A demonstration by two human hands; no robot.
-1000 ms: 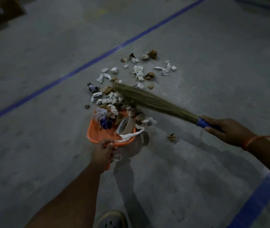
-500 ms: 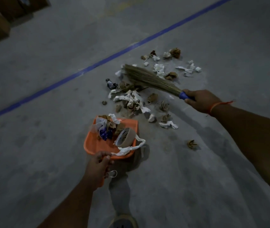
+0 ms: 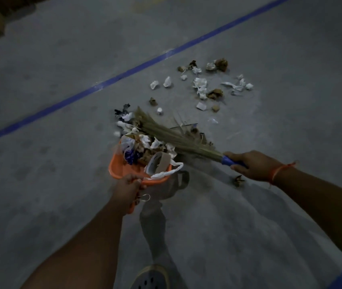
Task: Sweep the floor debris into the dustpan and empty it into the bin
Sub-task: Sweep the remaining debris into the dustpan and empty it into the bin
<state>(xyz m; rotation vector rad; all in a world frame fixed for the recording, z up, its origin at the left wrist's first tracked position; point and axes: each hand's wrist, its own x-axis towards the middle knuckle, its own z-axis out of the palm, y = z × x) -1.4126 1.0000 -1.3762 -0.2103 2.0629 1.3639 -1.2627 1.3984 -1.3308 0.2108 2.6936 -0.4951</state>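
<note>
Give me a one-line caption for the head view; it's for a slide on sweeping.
Left hand steadies an orange dustpan while the right hand sweeps paper scraps in with a grass broom.

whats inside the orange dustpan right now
The orange dustpan holds a heap: crumpled white paper scraps, brown bits, a blue wrapper and a tape roll. A white strip hangs over its rim. The broom covers the mouth; the pan's floor beneath is hidden.

One dustpan, one broom, two hands

One orange dustpan (image 3: 117,168), one grass broom (image 3: 174,136), two hands, one shoe (image 3: 150,277), many scattered scraps (image 3: 201,88).
</note>
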